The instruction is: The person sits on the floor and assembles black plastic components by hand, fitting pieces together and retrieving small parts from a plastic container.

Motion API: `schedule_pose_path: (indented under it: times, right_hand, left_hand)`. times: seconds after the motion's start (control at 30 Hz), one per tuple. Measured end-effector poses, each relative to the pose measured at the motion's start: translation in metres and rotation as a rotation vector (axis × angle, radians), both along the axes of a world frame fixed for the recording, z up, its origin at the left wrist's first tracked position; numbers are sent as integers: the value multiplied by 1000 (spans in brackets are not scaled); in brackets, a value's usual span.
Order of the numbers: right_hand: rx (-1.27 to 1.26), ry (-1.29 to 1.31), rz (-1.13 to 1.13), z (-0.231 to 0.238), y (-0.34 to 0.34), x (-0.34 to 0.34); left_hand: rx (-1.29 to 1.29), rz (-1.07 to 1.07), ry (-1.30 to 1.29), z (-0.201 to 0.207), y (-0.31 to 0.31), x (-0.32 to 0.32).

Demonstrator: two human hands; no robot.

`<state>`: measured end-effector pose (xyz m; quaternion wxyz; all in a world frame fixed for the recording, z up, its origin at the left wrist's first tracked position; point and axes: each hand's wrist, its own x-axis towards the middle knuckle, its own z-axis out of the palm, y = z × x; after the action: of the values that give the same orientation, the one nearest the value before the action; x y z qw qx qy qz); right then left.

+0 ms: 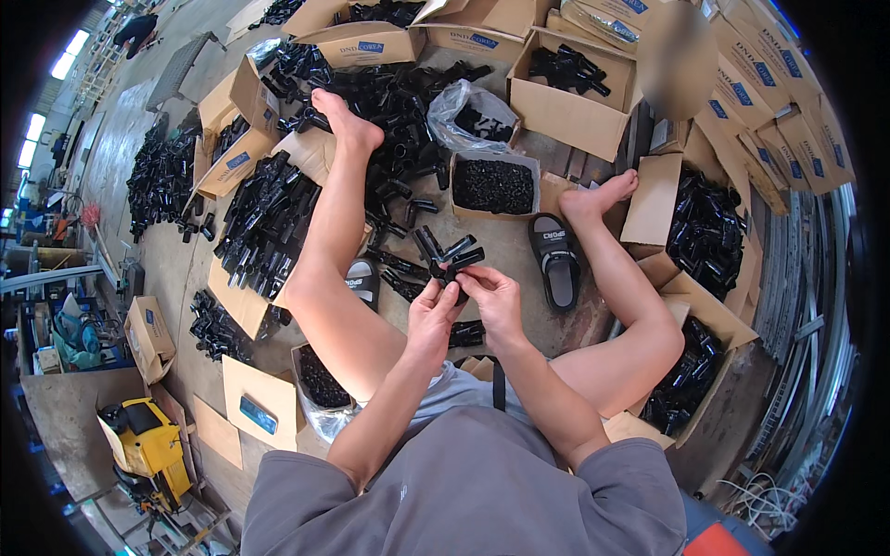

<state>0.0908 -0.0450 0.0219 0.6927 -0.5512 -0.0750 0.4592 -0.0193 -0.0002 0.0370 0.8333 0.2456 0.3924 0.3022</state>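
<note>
Between my hands, in front of my lap, is a black branched tube fitting (448, 248) with several glossy arms spreading upward. My left hand (432, 320) pinches its lower end from the left. The fingers of my right hand (494, 301) close on its right side, and the fingertips of both hands nearly meet. Whether the fitting is one piece or several joined pieces I cannot tell. Loose black fittings (400, 263) lie on the floor just beyond my left hand. A box of small black parts (496, 185) stands farther ahead.
Heaps of black fittings (269, 218) cover the floor to the left and ahead. An open carton (567, 107) holds more, as does a carton (640, 218) on the right. A black sandal (558, 269) lies right of my hands. Metal profiles (807, 343) line the right side.
</note>
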Motion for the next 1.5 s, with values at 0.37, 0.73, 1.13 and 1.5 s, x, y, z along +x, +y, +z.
schedule_pose_path:
  times: [0.37, 0.73, 1.13, 1.5]
  right_hand:
    - [-105, -529, 120, 11, -8, 9]
    - [-63, -453, 15, 10, -6, 2]
    - [-46, -386, 20, 5, -9, 6]
    - [-61, -346, -3, 10, -8, 6]
  left_hand:
    - [46, -44, 18, -3, -2, -6]
    - [43, -45, -7, -4, -1, -6]
    - [26, -57, -26, 2, -1, 3]
    - [26, -79, -34, -11, -1, -2]
